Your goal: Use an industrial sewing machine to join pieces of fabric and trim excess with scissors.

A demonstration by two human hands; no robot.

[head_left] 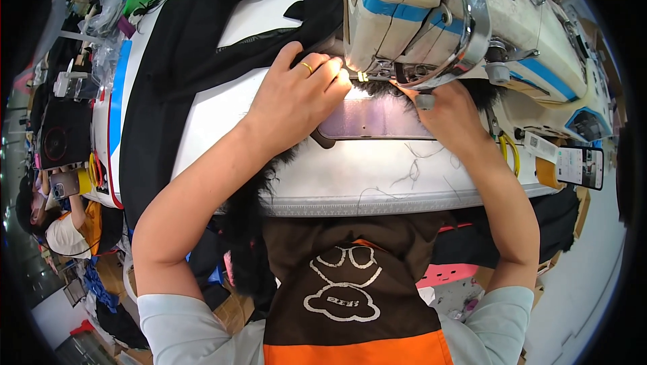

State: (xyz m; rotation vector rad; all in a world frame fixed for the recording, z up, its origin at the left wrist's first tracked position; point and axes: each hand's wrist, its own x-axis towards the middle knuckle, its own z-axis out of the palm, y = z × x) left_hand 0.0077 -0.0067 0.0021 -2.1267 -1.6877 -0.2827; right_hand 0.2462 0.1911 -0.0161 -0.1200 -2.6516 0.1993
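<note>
My left hand (pixel 296 99), a ring on one finger, is closed on black fabric (pixel 317 18) just left of the presser foot (pixel 377 74) of a white and blue sewing machine (pixel 394 1). Its fingertips are partly hidden. To the right of the foot, my right hand (pixel 451 115) has its fingers bent over black fluffy trim (pixel 488 92), their tips under the machine head. More fluffy trim (pixel 253 196) hangs from below my left wrist over the table's front edge. Between my hands lies a shiny machine plate (pixel 381 119).
A ruler strip (pixel 364 207) runs along the front edge of the white table (pixel 310 176), with loose threads (pixel 411 169) behind it. Yellow-handled scissors (pixel 515 156) and a phone (pixel 583 168) are at right. Long black cloth (pixel 178 88) drapes at left. Another person (pixel 71 230) sits far left.
</note>
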